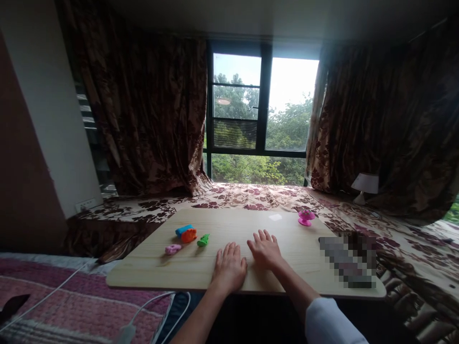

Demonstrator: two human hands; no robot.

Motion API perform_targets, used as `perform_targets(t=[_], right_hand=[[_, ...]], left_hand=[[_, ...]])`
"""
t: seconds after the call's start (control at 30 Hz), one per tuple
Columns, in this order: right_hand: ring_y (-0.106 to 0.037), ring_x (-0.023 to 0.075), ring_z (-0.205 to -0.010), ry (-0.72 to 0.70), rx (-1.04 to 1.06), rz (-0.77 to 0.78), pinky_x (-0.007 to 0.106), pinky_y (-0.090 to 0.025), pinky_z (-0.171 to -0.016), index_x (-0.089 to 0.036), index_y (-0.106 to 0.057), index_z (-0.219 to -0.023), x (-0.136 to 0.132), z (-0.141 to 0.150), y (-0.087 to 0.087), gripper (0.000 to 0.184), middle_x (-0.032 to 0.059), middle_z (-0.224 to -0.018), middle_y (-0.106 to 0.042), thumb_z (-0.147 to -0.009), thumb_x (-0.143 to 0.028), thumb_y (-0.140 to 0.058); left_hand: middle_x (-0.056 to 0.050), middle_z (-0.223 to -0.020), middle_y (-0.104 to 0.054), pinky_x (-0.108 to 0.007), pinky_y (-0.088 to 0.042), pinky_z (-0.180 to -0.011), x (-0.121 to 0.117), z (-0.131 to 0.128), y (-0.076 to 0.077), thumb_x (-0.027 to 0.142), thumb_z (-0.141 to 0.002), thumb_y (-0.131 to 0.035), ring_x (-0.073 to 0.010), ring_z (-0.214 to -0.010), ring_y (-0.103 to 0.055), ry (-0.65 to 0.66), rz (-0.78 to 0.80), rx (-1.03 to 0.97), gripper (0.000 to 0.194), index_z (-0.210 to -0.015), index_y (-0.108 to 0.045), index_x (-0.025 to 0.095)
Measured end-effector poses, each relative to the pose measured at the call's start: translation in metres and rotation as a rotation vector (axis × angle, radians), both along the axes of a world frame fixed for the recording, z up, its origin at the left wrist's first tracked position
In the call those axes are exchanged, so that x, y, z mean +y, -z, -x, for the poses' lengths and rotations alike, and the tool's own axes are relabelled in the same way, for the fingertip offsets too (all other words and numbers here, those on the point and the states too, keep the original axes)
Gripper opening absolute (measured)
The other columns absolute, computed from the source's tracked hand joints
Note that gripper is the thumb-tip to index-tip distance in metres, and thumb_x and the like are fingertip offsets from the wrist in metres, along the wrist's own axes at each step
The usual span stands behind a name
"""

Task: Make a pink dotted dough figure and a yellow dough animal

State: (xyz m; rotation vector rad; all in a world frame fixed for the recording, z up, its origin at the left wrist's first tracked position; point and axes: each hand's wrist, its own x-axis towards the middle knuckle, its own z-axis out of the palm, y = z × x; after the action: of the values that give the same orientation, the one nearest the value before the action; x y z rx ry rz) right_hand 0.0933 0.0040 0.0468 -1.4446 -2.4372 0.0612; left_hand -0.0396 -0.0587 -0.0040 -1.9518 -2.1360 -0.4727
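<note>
My left hand (229,267) lies flat, palm down, on the light wooden table (150,267), fingers spread and holding nothing. Just to its right my right hand (264,248) also rests flat and open on the tabletop. Left of the hands sit small toys: a green piece (203,240), an orange piece (189,235) touching a blue piece (182,229), and a pink piece (173,249). A pink stand-shaped toy (306,217) sits at the far right of the table.
A blurred dark object (346,260) lies on the table's right side. Floral fabric (251,193) covers the ledge behind, with brown curtains (150,114), a window (263,105) and a small white lamp (365,185). White cables (150,306) run over the pink bedding (71,306) at the left.
</note>
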Motion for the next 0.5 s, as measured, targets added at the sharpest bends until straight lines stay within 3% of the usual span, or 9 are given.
perform_targets(t=[0.1,0.2,0.3,0.4,0.5], right_hand=[[-0.025,0.0268,-0.133,-0.034,-0.009,-0.017,0.049,-0.018,-0.107,-0.017,-0.037,-0.136,-0.040,-0.021,0.014,0.051,0.0105,-0.142,-0.037,-0.095,-0.045,-0.028],[-0.016,0.0224,-0.137,-0.101,-0.024,-0.016,0.043,-0.011,-0.111,-0.020,-0.026,-0.142,-0.083,-0.048,0.030,0.059,0.0043,-0.148,-0.024,-0.093,-0.052,-0.023],[-0.008,0.0215,-0.138,-0.192,0.003,-0.036,0.041,-0.005,-0.112,-0.021,-0.015,-0.144,-0.104,-0.064,0.040,0.064,0.0001,-0.150,-0.010,-0.091,-0.056,-0.020],[-0.008,0.0214,-0.138,-0.121,0.004,-0.011,0.041,-0.005,-0.112,-0.019,-0.018,-0.144,-0.091,-0.053,0.037,0.063,0.0020,-0.150,-0.014,-0.092,-0.055,-0.021],[-0.013,0.0238,-0.137,-0.025,0.007,0.009,0.043,-0.010,-0.110,-0.014,-0.028,-0.141,-0.051,-0.027,0.023,0.061,0.0087,-0.148,-0.024,-0.093,-0.051,-0.024]], left_hand=[[-0.013,-0.142,-0.039,-0.045,-0.015,-0.108,0.000,0.000,-0.001,0.038,-0.087,-0.023,-0.0234,-0.132,-0.028,0.003,0.001,-0.020,0.055,-0.132,-0.041,0.012],[-0.014,-0.141,-0.040,-0.045,-0.015,-0.108,0.000,-0.001,-0.001,0.036,-0.087,-0.025,-0.0241,-0.132,-0.029,0.001,-0.008,-0.032,0.054,-0.131,-0.042,0.011],[-0.014,-0.141,-0.040,-0.045,-0.015,-0.108,0.001,-0.001,-0.001,0.035,-0.087,-0.025,-0.0243,-0.131,-0.030,0.000,-0.019,-0.030,0.053,-0.131,-0.043,0.010],[-0.015,-0.141,-0.040,-0.045,-0.015,-0.107,0.001,-0.001,0.000,0.035,-0.087,-0.025,-0.0245,-0.131,-0.030,0.003,-0.024,-0.023,0.054,-0.131,-0.042,0.010],[-0.014,-0.140,-0.041,-0.045,-0.016,-0.107,0.000,-0.001,-0.001,0.036,-0.087,-0.024,-0.0245,-0.131,-0.031,0.005,-0.020,-0.017,0.054,-0.131,-0.043,0.010]])
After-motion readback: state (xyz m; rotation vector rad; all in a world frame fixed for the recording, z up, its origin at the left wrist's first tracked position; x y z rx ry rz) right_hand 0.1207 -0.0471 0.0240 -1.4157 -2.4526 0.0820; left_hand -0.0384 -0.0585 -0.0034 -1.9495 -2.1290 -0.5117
